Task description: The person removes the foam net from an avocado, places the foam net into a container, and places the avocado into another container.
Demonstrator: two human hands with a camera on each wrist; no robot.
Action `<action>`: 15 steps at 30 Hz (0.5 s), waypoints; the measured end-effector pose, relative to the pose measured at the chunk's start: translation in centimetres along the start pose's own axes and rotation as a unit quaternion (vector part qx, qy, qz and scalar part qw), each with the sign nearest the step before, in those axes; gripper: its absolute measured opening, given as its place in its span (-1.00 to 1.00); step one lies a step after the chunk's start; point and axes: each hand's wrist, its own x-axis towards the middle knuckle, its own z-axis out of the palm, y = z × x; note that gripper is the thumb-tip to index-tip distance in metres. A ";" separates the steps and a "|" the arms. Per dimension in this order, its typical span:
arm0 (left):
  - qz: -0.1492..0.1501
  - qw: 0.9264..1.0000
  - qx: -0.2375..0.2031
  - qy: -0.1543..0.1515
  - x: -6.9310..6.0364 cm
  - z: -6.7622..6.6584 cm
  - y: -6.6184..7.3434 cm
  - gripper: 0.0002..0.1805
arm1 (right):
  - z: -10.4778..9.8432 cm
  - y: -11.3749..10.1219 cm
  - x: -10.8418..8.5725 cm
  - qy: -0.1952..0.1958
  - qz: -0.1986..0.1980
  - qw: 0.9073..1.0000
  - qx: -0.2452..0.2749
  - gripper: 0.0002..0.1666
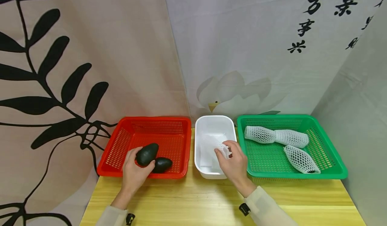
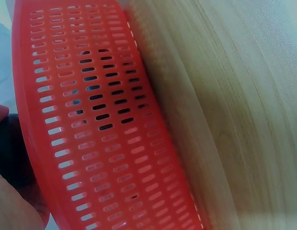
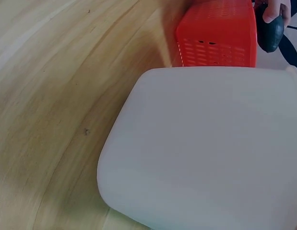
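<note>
In the head view the left hand [image 1: 136, 172] grips a dark green avocado-like fruit [image 1: 147, 153] over the red basket [image 1: 104, 162]. A second dark fruit [image 1: 162, 165] lies in that basket beside it. Above the white tub [image 1: 199, 167], the right hand [image 1: 234, 164] pinches a white foam net [image 1: 223, 150] between thumb and fingers. The left wrist view has part of the held fruit [image 2: 11, 151] at its left edge, behind the red basket's wall [image 2: 105, 139]. From the right wrist, the white tub [image 3: 201, 148] hides the right hand's fingers; the held fruit [image 3: 269, 33] shows at top right.
A green basket [image 1: 332, 159] stands on the right, holding several white foam nets; the front one [image 1: 301, 159] has something dark at its end. All the containers stand on a wooden table [image 1: 187, 202], with printed curtains [image 1: 136, 51] behind.
</note>
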 end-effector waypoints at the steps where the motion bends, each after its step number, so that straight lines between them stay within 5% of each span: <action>1: -0.001 1.000 0.000 -0.001 0.0 0.0 0.0 -0.25 | 0.0 0.0 0.0 0.000 -0.005 1.000 -0.001 -0.59; 15: -0.007 1.000 -0.002 -0.004 -0.3 -0.1 0.1 -0.25 | 0.4 0.3 -0.1 0.013 -0.059 0.998 0.028 -0.67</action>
